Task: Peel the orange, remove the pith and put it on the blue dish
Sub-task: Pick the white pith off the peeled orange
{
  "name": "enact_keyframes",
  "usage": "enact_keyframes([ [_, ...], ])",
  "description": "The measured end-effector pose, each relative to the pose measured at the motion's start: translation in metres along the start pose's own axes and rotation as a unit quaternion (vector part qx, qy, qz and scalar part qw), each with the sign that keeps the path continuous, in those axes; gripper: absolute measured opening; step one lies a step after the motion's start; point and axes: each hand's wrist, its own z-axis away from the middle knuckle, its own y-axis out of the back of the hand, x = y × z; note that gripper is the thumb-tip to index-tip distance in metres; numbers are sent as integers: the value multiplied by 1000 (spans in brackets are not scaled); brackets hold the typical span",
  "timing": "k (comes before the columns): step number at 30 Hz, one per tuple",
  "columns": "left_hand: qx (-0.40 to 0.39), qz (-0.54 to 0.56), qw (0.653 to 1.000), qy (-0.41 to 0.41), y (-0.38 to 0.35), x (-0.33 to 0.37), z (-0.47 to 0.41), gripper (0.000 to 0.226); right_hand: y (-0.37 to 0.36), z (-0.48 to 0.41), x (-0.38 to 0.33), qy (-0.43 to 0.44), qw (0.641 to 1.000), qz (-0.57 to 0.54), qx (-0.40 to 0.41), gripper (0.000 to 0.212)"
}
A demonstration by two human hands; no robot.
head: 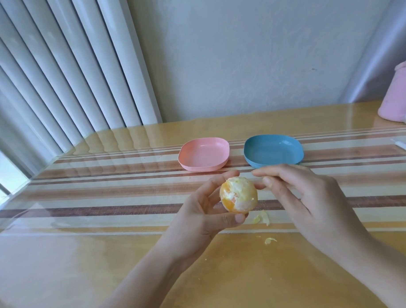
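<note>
Bench [86,273]: glossy yellow wood top carrying the blue dish [273,151], running out from it on all sides. White vertical slats [56,78]: standing beyond the bench, far left of and behind the blue dish. Striped mat [107,203]: bands of cream, brown and orange lying flat beneath the blue dish and stretching to both sides of it. Pink container [395,94]: upright at the frame's edge, well to the right of and behind the blue dish, only partly in view. Right hand [314,203]: raised just in front of the blue dish, back of the hand upward, fingers [255,172] loosely bent with thumb and fingertips brought close together beside the fruit; whether they nip anything between them cannot be told. Left hand [199,214]: in front and to the left of the blue dish, fingers curled and grasping the orange [238,195], thumb underneath, fingertips over its far side. Blue dish: rounded square, shallow, nothing in it. Pink dish [204,153]: same shape, just left of the blue dish, apart from it, likewise holding nothing. Orange: held above the bench, in front of and slightly left of the blue dish; skin off, pale pith over most of it, flesh showing at its left. Pith scraps [261,217]: small pale bits on the bench in front of the blue dish, below the fruit, one more [270,240] nearer the person.
</note>
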Motion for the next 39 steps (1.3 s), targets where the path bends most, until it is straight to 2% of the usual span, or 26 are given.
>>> enact_keyframes([
  [3,5,-2,1000,1,0,1,0,65,1,-2,-3,48,998,-33,5,25],
  [7,2,-38,999,-4,2,3,1,68,0,-3,-3,82,995,-41,-28,29],
  [15,26,-135,990,-28,-3,9,5,67,3,-4,-2,77,994,-50,-65,21],
  [25,23,-133,990,-39,-5,11,7,67,3,-3,-2,94,993,-55,-43,14],
  [32,25,-138,989,-40,-4,14,8,66,3,-3,-3,87,993,-64,-50,19],
  [39,37,-152,987,-36,-7,17,9,57,3,-3,-2,85,993,-67,-41,10],
])
